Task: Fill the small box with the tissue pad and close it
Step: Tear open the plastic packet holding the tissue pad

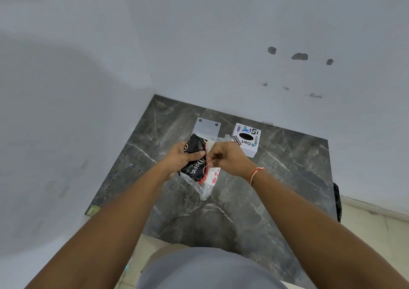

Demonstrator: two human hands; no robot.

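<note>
Meanwhile, over a dark marble table set in a white-walled corner, a person works open a pack of tissues, the black wrapper printed with pale lettering and a red-and-white edge. Their left hand grips the pack from its side, thumb lying across the black face, while their right hand, a red-and-white thread at the wrist, has curled fingers pinching the wrapper at its near edge. Loose clear plastic hangs from the pack down toward the tabletop. The small box, white with stickers and a dark oval slot on top, stands just beyond the right hand, apart from it. A flat grey panel with two dark dots lies beside the box, possibly its base, though that cannot be told for certain. By all appearances this is the unwrapping step, with filling not yet begun. Next, the tissue pad must come free of the wrapper whole, then go squarely into the box before the closing piece goes on.
</note>
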